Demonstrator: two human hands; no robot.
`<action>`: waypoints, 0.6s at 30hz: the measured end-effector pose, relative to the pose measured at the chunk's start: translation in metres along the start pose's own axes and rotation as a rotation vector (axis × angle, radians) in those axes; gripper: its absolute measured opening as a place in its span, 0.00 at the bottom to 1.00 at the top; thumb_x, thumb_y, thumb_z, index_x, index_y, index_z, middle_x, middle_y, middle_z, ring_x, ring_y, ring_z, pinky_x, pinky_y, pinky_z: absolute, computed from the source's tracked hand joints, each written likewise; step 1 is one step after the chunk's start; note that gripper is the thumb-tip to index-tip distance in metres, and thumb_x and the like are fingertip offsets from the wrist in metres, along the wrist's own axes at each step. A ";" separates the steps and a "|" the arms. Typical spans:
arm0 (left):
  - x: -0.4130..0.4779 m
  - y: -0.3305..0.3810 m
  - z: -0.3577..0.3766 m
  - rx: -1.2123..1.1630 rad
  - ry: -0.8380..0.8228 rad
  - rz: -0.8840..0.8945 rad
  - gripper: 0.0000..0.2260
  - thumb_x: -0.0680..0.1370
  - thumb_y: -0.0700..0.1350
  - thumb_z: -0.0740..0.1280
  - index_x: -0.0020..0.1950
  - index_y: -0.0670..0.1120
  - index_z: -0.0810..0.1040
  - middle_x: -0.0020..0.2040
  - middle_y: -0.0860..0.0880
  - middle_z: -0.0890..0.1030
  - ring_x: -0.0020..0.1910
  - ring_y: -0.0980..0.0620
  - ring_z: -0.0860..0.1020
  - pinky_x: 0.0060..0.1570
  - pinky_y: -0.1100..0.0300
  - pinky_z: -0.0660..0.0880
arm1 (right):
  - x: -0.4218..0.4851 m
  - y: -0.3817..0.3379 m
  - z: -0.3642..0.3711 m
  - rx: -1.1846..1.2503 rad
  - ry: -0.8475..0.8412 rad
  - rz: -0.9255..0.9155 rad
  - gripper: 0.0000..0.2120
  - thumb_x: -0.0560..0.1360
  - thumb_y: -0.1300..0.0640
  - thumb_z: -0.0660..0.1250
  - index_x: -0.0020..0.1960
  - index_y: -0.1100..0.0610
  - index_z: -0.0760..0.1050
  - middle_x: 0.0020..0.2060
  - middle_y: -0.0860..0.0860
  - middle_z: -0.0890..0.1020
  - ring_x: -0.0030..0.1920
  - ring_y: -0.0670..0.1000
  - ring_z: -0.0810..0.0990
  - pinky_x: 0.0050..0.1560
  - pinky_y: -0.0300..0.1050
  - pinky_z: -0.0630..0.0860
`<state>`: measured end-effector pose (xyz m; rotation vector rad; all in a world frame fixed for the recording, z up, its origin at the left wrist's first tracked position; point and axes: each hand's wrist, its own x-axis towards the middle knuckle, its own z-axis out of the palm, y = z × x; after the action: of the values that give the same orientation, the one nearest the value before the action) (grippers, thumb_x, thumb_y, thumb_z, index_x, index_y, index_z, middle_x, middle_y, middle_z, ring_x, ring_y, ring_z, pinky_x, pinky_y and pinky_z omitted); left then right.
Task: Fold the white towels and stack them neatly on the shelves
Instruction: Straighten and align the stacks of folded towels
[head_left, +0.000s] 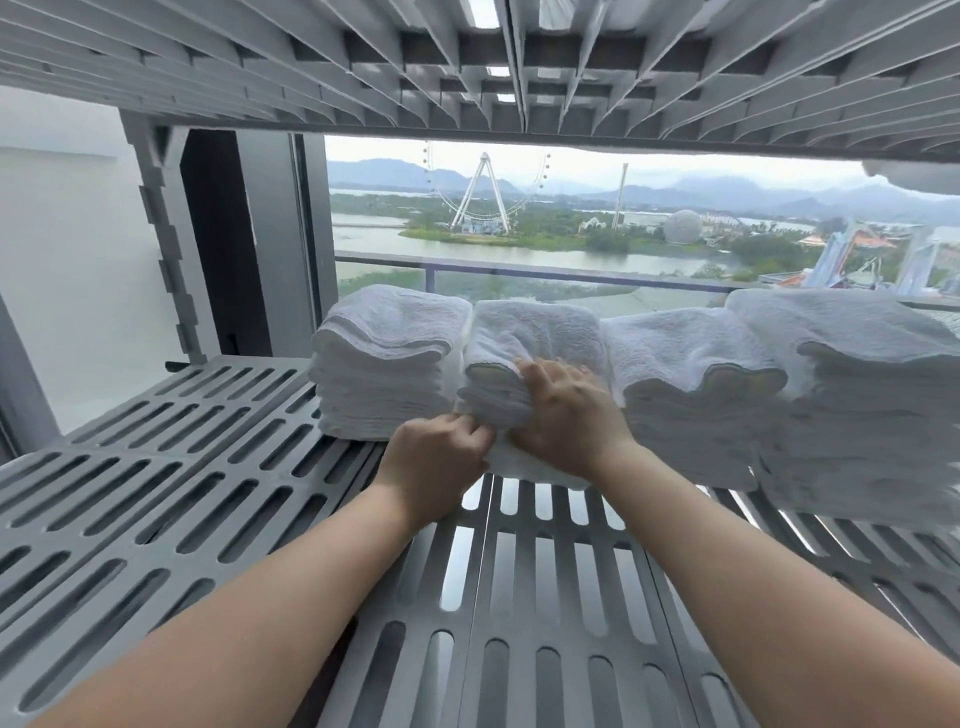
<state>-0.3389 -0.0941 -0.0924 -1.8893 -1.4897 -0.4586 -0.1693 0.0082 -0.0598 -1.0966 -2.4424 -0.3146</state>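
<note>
Head view, left hand and right hand gripping second towel stack, slatted shelf

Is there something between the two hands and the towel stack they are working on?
Nothing visible. The left hand and right hand already grip the front of the second towel stack on the grey slatted shelf. Neighbouring stacks stand close on both sides, not in front.
</note>
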 end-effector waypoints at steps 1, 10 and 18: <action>0.000 0.002 -0.001 -0.017 0.002 -0.009 0.13 0.65 0.50 0.78 0.39 0.49 0.75 0.35 0.51 0.78 0.33 0.47 0.79 0.26 0.58 0.68 | 0.000 0.001 -0.003 0.031 -0.004 -0.002 0.35 0.73 0.39 0.64 0.76 0.49 0.60 0.69 0.53 0.74 0.69 0.59 0.72 0.74 0.60 0.61; 0.001 0.007 0.012 -0.077 -0.021 -0.094 0.12 0.66 0.46 0.79 0.41 0.47 0.77 0.35 0.50 0.80 0.33 0.45 0.81 0.23 0.57 0.71 | 0.008 0.007 -0.031 0.073 0.016 0.038 0.13 0.81 0.52 0.59 0.63 0.54 0.72 0.54 0.57 0.83 0.54 0.62 0.81 0.46 0.52 0.72; -0.003 -0.011 0.010 -0.582 0.358 -0.577 0.09 0.80 0.47 0.60 0.42 0.48 0.74 0.38 0.52 0.78 0.36 0.50 0.76 0.37 0.53 0.73 | -0.016 -0.032 0.017 -0.078 0.176 0.148 0.43 0.74 0.29 0.57 0.80 0.53 0.54 0.75 0.60 0.63 0.75 0.65 0.61 0.76 0.67 0.51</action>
<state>-0.3512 -0.0882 -0.0986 -1.6067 -1.7510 -1.5499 -0.1892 -0.0168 -0.0833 -1.2204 -2.1980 -0.4421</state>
